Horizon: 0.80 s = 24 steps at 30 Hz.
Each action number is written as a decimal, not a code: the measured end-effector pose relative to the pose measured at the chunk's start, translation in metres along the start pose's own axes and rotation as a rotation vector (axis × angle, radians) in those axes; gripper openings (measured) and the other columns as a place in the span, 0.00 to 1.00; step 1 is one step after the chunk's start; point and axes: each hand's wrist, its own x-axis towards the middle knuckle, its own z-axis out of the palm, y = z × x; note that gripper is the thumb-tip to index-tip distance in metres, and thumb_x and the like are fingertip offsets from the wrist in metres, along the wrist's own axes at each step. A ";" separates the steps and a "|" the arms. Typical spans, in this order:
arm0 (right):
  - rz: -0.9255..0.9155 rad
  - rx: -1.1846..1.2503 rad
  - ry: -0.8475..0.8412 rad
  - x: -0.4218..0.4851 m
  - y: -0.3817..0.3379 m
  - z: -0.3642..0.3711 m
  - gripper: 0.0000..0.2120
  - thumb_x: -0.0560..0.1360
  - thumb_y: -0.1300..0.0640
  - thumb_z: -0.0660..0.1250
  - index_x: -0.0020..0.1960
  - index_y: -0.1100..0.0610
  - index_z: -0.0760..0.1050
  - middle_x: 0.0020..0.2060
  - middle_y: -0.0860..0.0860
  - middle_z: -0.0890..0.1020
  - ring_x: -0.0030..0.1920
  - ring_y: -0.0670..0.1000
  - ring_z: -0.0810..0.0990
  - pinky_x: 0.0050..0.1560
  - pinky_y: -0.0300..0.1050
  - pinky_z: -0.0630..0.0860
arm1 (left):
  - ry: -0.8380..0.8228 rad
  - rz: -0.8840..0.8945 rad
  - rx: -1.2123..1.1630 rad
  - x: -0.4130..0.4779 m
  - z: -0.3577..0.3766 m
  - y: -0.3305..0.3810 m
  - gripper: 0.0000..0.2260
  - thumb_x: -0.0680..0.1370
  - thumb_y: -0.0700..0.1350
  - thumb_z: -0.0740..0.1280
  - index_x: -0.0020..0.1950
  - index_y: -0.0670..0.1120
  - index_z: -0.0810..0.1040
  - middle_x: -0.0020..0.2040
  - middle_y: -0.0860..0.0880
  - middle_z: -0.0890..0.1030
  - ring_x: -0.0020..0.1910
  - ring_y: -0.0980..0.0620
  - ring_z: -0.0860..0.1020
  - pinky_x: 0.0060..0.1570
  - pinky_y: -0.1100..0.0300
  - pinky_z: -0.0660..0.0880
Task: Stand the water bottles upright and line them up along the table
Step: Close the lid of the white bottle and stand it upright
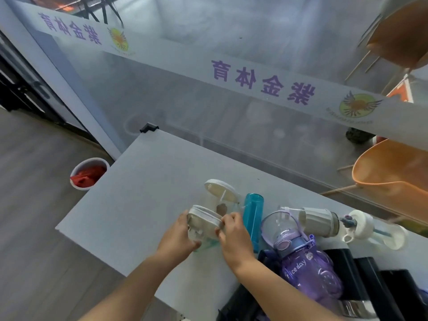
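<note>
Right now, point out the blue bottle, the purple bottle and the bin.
blue bottle [252, 220], head view, mid body.
purple bottle [312, 276], head view, clear body.
bin [81, 186], head view, front wall.

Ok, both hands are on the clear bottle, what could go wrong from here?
1. The clear bottle is held close in front of the rear bottle and beside the blue bottle; setting it down could knock either over.
2. The left hand and right hand grip near its lid, so it might slip or tilt.
</note>
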 end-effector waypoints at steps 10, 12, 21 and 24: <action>0.054 0.111 0.023 -0.017 -0.017 0.002 0.06 0.78 0.51 0.61 0.49 0.53 0.73 0.44 0.47 0.75 0.42 0.45 0.74 0.36 0.30 0.68 | 0.003 0.124 -0.081 -0.029 -0.017 -0.033 0.30 0.67 0.46 0.74 0.67 0.54 0.65 0.56 0.55 0.68 0.62 0.53 0.66 0.57 0.61 0.65; 0.074 0.114 0.034 -0.016 -0.025 0.003 0.07 0.78 0.48 0.60 0.47 0.51 0.72 0.43 0.48 0.77 0.41 0.45 0.75 0.37 0.32 0.70 | -0.014 0.140 -0.217 -0.037 -0.023 -0.040 0.32 0.68 0.48 0.74 0.67 0.58 0.63 0.55 0.55 0.67 0.59 0.54 0.69 0.58 0.59 0.69; 0.271 0.182 0.047 -0.002 -0.048 0.013 0.14 0.78 0.46 0.58 0.42 0.54 0.74 0.36 0.51 0.80 0.39 0.52 0.79 0.45 0.53 0.79 | 0.081 0.104 -0.367 -0.045 -0.041 -0.042 0.48 0.54 0.65 0.70 0.71 0.50 0.63 0.53 0.60 0.66 0.56 0.52 0.72 0.58 0.56 0.73; 0.334 0.293 0.006 0.000 -0.047 0.016 0.11 0.79 0.49 0.57 0.43 0.53 0.73 0.39 0.53 0.80 0.42 0.53 0.81 0.48 0.55 0.80 | 0.117 0.133 -0.335 -0.042 -0.044 -0.039 0.46 0.56 0.64 0.70 0.71 0.50 0.64 0.53 0.60 0.68 0.58 0.52 0.70 0.57 0.56 0.72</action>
